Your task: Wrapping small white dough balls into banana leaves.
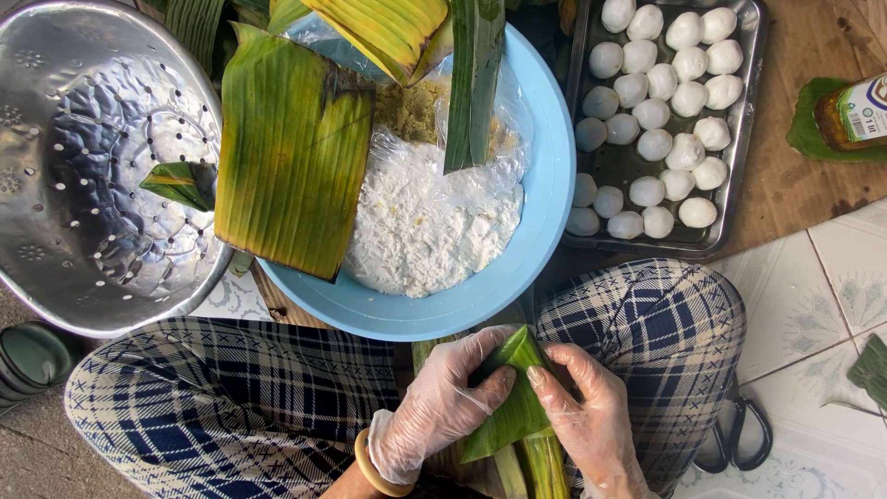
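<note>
Leaf (514,407) was the whole story here: a green banana-leaf piece folded into a pointed cone, sitting low in the frame over the person's lap, between the two gloved hands. The left hand (442,399) was curled around the cone's left side with the fingers pressed onto the fold, and the right hand (591,418) pinched the opposite edge, thumb up near the tip. Both hands were closed on the leaf, not spread.

My guess at the weak spot was that top fold. If either thumb eased off, the leaf looked springy enough to pop back open, and whatever was inside (I couldn't see if anything was) would've dropped onto the checked trousers (231,407). Thin plastic gloves on a glossy leaf seemed slippery too, so a slide along the grain felt likely. Pressing too hard was the other risk, since banana leaf tends to split along its ribs.

Just above the hands sat the blue bowl (545,231) with white flour and a big yellowing leaf (291,152) leaning in it. The bowl was near enough that an elbow could've nudged it. The tray of white dough balls (753,111) was off to the right, the metal colander (92,166) to the left.
</note>
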